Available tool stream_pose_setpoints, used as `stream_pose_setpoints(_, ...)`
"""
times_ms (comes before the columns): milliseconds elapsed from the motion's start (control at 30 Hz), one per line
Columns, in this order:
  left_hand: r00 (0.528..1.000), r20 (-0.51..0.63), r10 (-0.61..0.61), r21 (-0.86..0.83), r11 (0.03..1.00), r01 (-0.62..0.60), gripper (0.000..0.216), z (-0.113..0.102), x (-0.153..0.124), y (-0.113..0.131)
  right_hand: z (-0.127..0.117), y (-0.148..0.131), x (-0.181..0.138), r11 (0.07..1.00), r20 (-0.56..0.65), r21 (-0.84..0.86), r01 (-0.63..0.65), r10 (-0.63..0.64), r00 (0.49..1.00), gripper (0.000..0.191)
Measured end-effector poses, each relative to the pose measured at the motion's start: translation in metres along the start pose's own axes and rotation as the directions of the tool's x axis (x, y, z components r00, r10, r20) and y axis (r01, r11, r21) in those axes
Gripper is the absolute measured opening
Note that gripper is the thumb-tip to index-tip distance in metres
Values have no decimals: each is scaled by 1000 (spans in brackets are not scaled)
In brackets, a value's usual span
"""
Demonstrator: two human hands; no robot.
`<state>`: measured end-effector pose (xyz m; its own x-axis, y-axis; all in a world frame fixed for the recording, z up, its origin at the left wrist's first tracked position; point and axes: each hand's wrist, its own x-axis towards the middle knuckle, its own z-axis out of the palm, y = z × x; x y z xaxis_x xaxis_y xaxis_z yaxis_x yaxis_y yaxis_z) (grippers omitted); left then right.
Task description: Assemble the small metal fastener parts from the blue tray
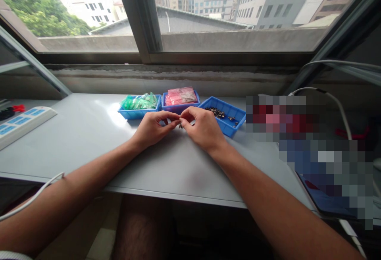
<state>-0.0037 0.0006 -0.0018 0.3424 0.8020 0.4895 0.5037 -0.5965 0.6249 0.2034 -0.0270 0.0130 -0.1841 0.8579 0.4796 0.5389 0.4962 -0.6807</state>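
Both hands are out on the grey table (89, 133) in front of the window (226, 10), fingertips meeting over a tiny dark metal part (180, 125); the left hand (151, 130) and the right hand (202, 129) are each pinched shut on that part from either side, and it sits just above the tabletop, too small to make out further. Right behind the hands stand three blue trays in a row; the left tray (125, 113) holds green packets (139, 102), the middle tray (178, 107) holds pink packets (181, 95), and the right tray (232, 127), turned at an angle, has a scatter of small dark metal pieces (218, 113) on its floor. Off at the left end of the table lies a white power strip (24, 123) with blue switches; a white cable (32, 198) hangs over the near edge by the left forearm.
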Motion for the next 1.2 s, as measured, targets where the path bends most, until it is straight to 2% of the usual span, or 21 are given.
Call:
stream_pose_setpoints(233, 994, -14, 108, 89, 990, -107, 19, -1, 0, 1, 1, -1, 0, 1000, 7, 16, -19, 19, 1000, 9)
stream_pose_setpoints(600, 987, -25, 161, 97, 983, -158, 13, -1, 0, -1, 2, 2, 0, 998, 42, 34, -53, 51, 998, 8)
stream_pose_setpoints(767, 993, -46, 113, 68, 992, -110, 18, 0, 0, -1, 3, 3, 0, 997, 58, 52, -52, 49, 997, 21)
stream_pose_setpoints(933, 997, -48, 63, 29, 998, -62, 22, 0, 0, -2, 5, 2, 0, 1000, 41, 21, 2, -3, 999, 24)
stream_pose_setpoints(1200, 997, 70, 6, -9, 1000, -5, 40, -5, 0, 5, 2, 3, 0, 999, -17, 33, 18, -18, 1000, 9)
